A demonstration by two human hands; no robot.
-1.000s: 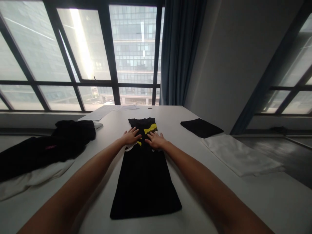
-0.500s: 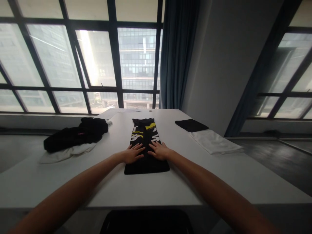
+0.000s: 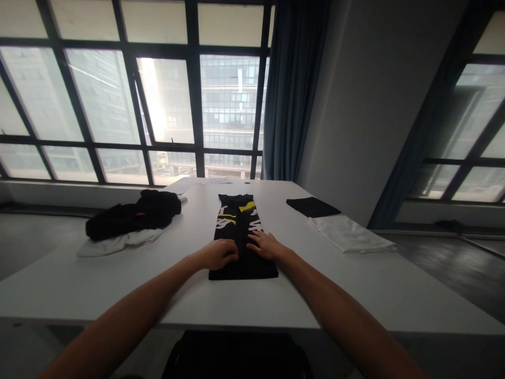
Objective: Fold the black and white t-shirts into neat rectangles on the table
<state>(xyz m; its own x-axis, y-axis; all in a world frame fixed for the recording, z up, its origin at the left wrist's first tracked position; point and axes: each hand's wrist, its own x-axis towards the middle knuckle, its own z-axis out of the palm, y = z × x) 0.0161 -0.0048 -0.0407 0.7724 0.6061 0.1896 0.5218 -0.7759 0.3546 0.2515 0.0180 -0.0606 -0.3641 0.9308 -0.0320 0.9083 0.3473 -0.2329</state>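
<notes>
two hands are at the black garment with yellow and white print [image 3: 243, 239], which lies flat as a long folded strip on the white table [image 3: 244, 308], straight in front of you, its near edge a little way in from the table's front edge. your left hand [image 3: 216, 254] rests over its left side with the fingers bent inward; whether they pinch any cloth, you cannot tell from here. your right hand [image 3: 265, 245] lies spread on its right side, fingers extended and loose, gripping nothing. around your work, a black clothing heap [image 3: 132, 216] with a small pink mark sits to the left, well apart from your left forearm, on top of a white cloth [image 3: 122, 243] that sticks out along its near side. on your right, a folded black cloth [image 3: 313, 207] lies near the far side, and a folded white cloth [image 3: 351, 235] lies just nearer to you, the two meeting at their edges. paper sheets [image 3: 189, 183] lie at the table's far left, and a dark round spot [image 3: 247, 182] marks the far end. beyond stand the window [image 3: 229, 105] and a blue curtain [image 3: 290, 105]; below the front edge you have a black chair [image 3: 236, 353].
</notes>
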